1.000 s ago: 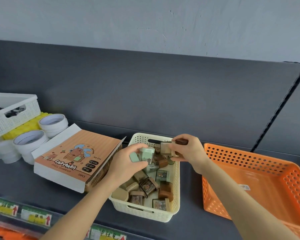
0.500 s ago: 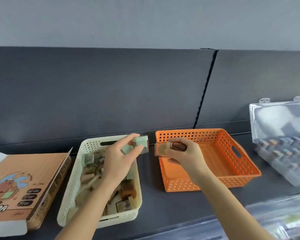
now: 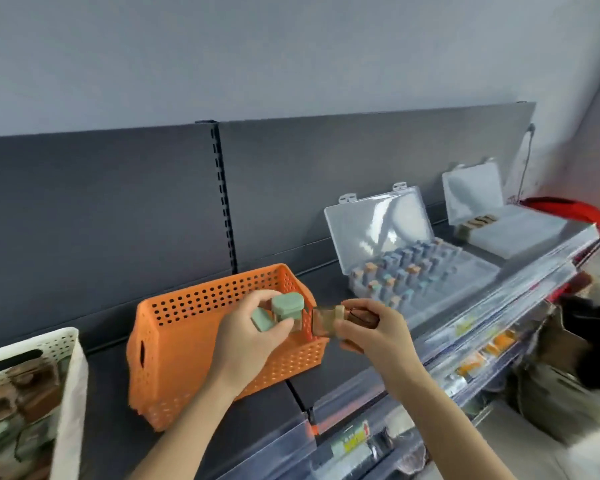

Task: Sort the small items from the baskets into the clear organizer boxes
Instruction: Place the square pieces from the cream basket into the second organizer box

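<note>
A dark grey metal shelf [image 3: 329, 284] runs beneath a pale wall. At centre frame I see the left hand [image 3: 253, 341] curled around two mint-green plastic pieces [image 3: 286, 306]. The right hand [image 3: 374, 337] pinches tan and brown pieces [image 3: 329, 320]; how many, I cannot tell. Both hands hover before one orange perforated basket [image 3: 187, 344], in which I see nothing. One cream perforated basket [image 3: 71, 368], lower left, holds many pieces. Two clear organizer boxes stand open at right: the nearer box [image 3: 378, 230] partly filled, the farther box [image 3: 471, 188] holding a few. I judge the sorting well underway, not finished.
</note>
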`<state>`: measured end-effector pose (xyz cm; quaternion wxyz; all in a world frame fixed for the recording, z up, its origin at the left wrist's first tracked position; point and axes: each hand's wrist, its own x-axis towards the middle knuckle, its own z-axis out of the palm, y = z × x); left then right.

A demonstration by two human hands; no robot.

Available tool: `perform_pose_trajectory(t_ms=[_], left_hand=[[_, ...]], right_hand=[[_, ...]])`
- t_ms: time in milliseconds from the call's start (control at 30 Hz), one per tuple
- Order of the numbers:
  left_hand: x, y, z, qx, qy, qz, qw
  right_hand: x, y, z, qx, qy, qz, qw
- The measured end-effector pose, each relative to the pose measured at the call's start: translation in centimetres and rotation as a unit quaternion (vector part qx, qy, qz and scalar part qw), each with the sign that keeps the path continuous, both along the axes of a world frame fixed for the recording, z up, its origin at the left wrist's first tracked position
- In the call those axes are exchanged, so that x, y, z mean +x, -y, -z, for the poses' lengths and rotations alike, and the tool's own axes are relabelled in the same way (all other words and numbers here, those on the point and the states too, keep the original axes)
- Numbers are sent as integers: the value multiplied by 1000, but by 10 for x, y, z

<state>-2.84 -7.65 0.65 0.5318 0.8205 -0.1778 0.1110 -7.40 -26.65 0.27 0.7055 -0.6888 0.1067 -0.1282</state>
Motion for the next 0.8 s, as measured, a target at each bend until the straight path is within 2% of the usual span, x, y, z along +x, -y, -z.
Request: perform_pose_trajectory(t_ms=[267, 433, 800], left_hand=[[-4, 175, 7, 4, -22, 56, 998], [-2, 261, 3, 22, -36, 101, 994], [45, 432, 4, 32, 9, 172, 984]], right_hand=[[-35, 162, 12, -63, -24, 70, 995], [-52, 242, 13, -71, -34, 124, 989], [-33, 390, 15, -69, -15, 232, 970]])
